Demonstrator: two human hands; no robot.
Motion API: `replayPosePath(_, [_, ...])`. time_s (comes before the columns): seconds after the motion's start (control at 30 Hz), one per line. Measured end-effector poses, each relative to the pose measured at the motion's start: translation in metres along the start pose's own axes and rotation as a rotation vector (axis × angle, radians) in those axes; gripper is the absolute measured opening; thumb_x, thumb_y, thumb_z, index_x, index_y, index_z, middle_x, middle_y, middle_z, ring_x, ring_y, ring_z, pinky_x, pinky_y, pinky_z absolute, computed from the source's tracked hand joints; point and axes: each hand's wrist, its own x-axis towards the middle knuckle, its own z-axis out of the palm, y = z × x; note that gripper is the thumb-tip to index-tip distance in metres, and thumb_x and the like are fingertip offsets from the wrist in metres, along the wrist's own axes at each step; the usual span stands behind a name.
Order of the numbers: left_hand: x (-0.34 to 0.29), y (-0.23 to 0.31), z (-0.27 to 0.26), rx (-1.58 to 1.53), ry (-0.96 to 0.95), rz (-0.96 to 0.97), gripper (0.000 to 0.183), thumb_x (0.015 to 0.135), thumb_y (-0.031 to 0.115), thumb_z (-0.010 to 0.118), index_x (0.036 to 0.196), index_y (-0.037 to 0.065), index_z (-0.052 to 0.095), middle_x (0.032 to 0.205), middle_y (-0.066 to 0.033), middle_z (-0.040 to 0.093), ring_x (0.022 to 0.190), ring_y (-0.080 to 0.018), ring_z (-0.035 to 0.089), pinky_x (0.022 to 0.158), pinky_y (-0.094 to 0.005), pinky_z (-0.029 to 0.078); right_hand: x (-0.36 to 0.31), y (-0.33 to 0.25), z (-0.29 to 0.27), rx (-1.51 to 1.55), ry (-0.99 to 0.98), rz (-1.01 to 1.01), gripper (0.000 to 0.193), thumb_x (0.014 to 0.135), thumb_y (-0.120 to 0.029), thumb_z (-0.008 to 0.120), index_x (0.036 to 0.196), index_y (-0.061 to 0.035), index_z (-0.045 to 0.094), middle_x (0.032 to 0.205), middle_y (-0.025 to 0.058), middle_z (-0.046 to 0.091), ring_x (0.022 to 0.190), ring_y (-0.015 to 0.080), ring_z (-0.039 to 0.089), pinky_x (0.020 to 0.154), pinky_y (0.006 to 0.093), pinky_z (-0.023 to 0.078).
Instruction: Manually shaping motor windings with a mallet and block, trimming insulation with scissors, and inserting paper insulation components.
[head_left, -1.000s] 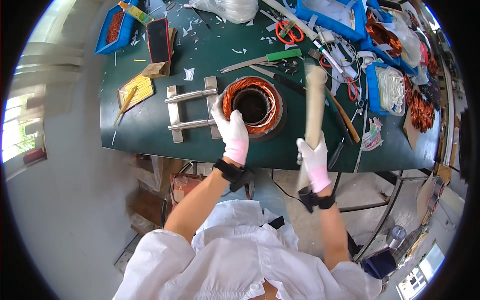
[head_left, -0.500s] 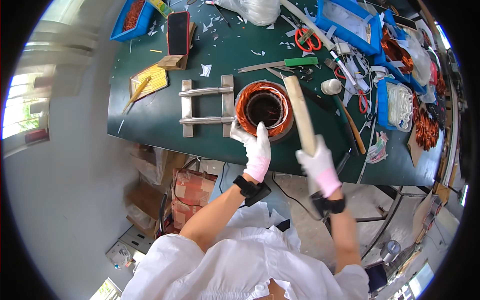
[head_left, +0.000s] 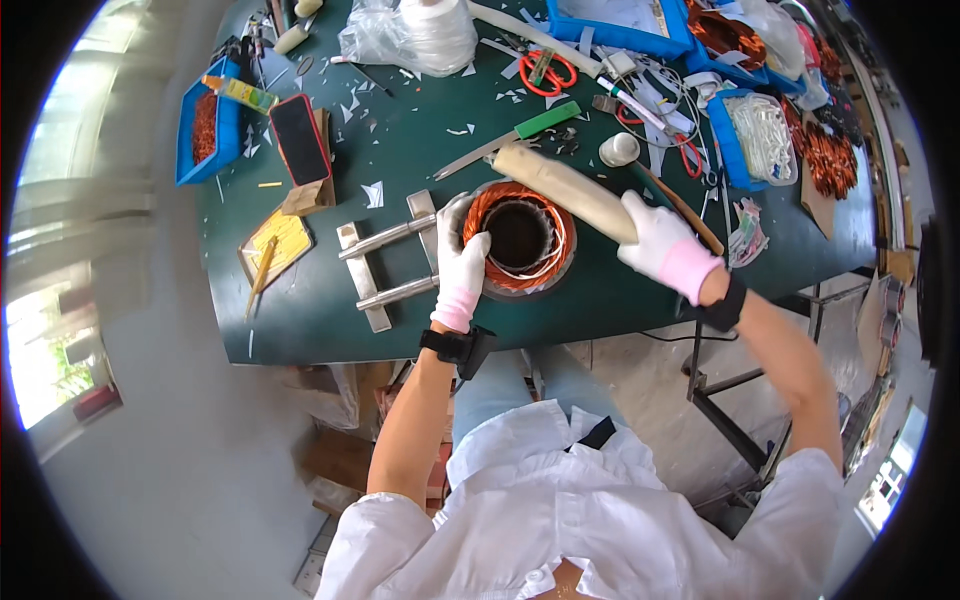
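A motor stator [head_left: 516, 284] with orange copper windings around a dark round bore stands upright on the green table. My left hand [head_left: 462, 262], in a white glove with a pink cuff, grips its left side, thumb over the near rim and fingers round the outside. In my right hand [head_left: 668, 248], gloved alike, is a thick pale wooden stick [head_left: 565, 190], held by its near end. The stick slants up to the left, its far end over the stator's far right rim; whether they touch I cannot tell. Beside my left hand lies a metal frame with two rods [head_left: 395, 240].
Beyond the stator lies a green-handled blade [head_left: 547, 120]. Red-handled scissors [head_left: 548, 75], a white bottle [head_left: 619, 149] and cables are at the right. A phone [head_left: 300, 140] and yellow tray [head_left: 276, 248] sit left. Blue bins [head_left: 745, 140] line the far right.
The stick has swung from nearly upright to a leftward slant over the stator's rim. My left hand has shifted from the stator's near edge to its left side. The whole view has turned.
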Motion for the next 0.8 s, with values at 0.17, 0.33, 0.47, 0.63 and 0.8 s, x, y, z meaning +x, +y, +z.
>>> replayPosePath(0.17, [0.023, 0.002, -0.012, -0.01, -0.187, -0.019, 0.049, 0.068, -0.003, 0.052, 0.116, -0.001, 0.053, 0.124, -0.0112, 0.045, 0.119, -0.0224, 0.044, 0.103, -0.0302, 0.033, 0.008, -0.001, -0.04, 0.24, 0.265, 0.087, 0.04, 0.07, -0.014, 0.062, 0.106, -0.0053, 0.047, 0.082, 0.0246, 0.062, 0.077, 0.0409, 0.061, 0.065, 0.0447, 0.05])
replayPosePath(0.33, [0.045, 0.014, -0.019, -0.053, -0.463, -0.206, 0.055, 0.072, 0.0, 0.057, 0.125, -0.003, 0.045, 0.129, -0.0122, 0.042, 0.124, -0.022, 0.04, 0.105, -0.0313, 0.031, 0.028, -0.017, -0.054, -0.307, -0.113, 0.015, 0.041, 0.067, -0.017, 0.063, 0.105, -0.0081, 0.049, 0.079, 0.0203, 0.062, 0.076, 0.0393, 0.062, 0.068, 0.0472, 0.05])
replayPosePath(0.47, [0.003, 0.021, -0.01, -0.063, -0.23, -0.311, 0.072, 0.076, 0.007, 0.062, 0.138, 0.0, 0.027, 0.136, -0.0165, 0.036, 0.127, -0.0248, 0.037, 0.106, -0.033, 0.03, 0.029, -0.013, -0.067, 0.083, 0.29, -0.055, 0.047, 0.067, -0.019, 0.067, 0.108, -0.0094, 0.048, 0.08, 0.0196, 0.062, 0.077, 0.0375, 0.062, 0.066, 0.0459, 0.05])
replayPosePath(0.63, [0.023, 0.001, -0.017, -0.04, -0.271, -0.303, 0.066, 0.075, 0.005, 0.061, 0.135, 0.0, 0.033, 0.129, -0.0154, 0.045, 0.117, -0.0216, 0.046, 0.099, -0.0307, 0.037, 0.038, -0.019, -0.057, -0.219, -0.069, -0.121, 0.05, 0.068, -0.016, 0.063, 0.115, -0.0123, 0.045, 0.079, 0.0191, 0.062, 0.076, 0.0369, 0.062, 0.069, 0.045, 0.051])
replayPosePath(0.8, [0.042, 0.034, -0.012, -0.048, -0.498, -0.45, 0.064, 0.078, 0.004, 0.065, 0.134, -0.002, 0.034, 0.124, -0.0139, 0.049, 0.113, -0.0202, 0.049, 0.098, -0.0296, 0.038, 0.033, -0.022, -0.046, -0.129, -0.235, -0.027, 0.048, 0.066, -0.018, 0.063, 0.111, -0.0115, 0.048, 0.085, 0.0207, 0.063, 0.081, 0.0395, 0.062, 0.072, 0.0472, 0.05])
